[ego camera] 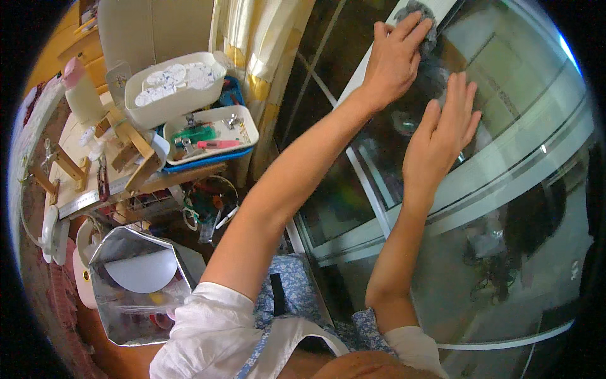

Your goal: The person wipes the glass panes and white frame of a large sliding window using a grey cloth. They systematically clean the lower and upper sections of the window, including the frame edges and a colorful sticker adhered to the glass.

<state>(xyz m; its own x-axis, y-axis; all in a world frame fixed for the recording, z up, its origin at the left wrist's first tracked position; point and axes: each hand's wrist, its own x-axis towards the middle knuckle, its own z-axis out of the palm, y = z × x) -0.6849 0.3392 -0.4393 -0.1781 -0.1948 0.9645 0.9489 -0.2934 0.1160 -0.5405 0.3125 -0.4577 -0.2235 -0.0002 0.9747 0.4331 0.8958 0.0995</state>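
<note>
My left hand (395, 61) reaches far forward and presses a crumpled grey cloth (419, 21) against the white frame (362, 71) of a glass sliding door or window. Its fingers lie over the cloth and partly cover it. Nearer to me on the right, my right hand (435, 132) is raised in front of the glass pane (511, 76), palm towards it, with the thumb apart from the fingers. It holds nothing. Whether it touches the glass, I cannot tell. Reflections and dim shapes show in the panes.
To the left, a work table (94, 184) bears a white bin (170, 104), a tray of clips and small tools (213, 135), wooden stands (132, 137) and a pink-capped bottle (83, 90). Below stands an open silver-lined bag (142, 303). A curtain (260, 61) hangs beside the frame.
</note>
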